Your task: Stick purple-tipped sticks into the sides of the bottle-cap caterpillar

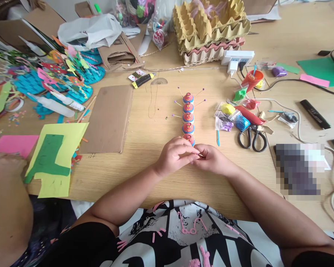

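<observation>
A row of several round clay pieces [188, 118], red on top with blue rims and small smiling faces, runs away from me down the table. Thin purple-tipped sticks [199, 104] poke out from the sides of the farther pieces. My left hand [175, 155] is at the near end of the row, its fingers partly covering the nearest piece. Against its fingertips my right hand [210, 158] is pinched. Between the two sets of fingertips shows a bit of a thin, pale stick with a purple tip; the fingers hide most of it.
Clay packets [227, 108], black-handled scissors [252, 138] and a red cone [252, 79] lie to the right. Cardboard [107, 118] and yellow paper [55, 159] lie left, beside another person's arm [8, 207]. Egg trays [211, 33] and a power strip [238, 57] stand behind.
</observation>
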Demonstrator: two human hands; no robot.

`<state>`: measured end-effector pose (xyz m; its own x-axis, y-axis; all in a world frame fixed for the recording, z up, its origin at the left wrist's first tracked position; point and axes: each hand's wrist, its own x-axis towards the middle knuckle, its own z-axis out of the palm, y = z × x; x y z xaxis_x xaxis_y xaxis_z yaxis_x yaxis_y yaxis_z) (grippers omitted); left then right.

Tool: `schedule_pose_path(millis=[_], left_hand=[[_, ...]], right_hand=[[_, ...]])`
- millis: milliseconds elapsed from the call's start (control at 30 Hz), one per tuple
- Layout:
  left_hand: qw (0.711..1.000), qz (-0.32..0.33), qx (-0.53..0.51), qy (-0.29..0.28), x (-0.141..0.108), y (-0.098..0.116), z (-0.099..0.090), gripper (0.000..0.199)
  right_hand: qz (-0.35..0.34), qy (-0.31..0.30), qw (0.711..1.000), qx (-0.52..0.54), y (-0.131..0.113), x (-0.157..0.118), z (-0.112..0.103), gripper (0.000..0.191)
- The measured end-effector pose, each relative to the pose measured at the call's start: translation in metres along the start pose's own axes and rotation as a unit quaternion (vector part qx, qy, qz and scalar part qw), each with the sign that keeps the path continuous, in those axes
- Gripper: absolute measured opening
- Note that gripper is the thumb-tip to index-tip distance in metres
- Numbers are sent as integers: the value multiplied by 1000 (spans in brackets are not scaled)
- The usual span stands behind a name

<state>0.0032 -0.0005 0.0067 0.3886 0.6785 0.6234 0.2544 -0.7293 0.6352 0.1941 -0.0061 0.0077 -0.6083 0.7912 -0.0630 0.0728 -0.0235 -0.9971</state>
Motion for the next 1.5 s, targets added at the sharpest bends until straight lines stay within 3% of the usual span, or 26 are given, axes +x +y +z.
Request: schedule_pose_path(millis=[167, 433, 567, 800, 1033, 1200, 1367, 1500], left_hand=[[1000, 7, -1, -7, 0, 2, 0, 7], [1000, -1, -20, 3, 0, 5, 2, 5], [996, -56, -54, 38, -1, 5, -1, 4], [960, -182, -156, 144, -1, -1, -3, 15], [940, -229, -210, 136, 0, -5, -3, 22], [949, -216, -208, 98, 3, -2, -2, 27], [951, -212, -211, 75, 3, -4, -1, 23], [939, -229, -244, 75, 1, -4, -1, 26]], right_hand=[[1, -1, 1000, -28, 0, -1, 1, 21], [-13, -30, 999, -27, 3, 0, 0, 22], [-12, -40, 999, 4, 0, -1, -4, 33], [71, -38, 990, 114, -2, -3, -13, 38], [141, -7, 948, 286, -4, -1, -17, 24], [123, 1, 963, 242, -1, -3, -16, 40], [75, 28, 987, 136, -1, -4, -14, 40], [61, 46, 991, 108, -2, -4, -15, 41]])
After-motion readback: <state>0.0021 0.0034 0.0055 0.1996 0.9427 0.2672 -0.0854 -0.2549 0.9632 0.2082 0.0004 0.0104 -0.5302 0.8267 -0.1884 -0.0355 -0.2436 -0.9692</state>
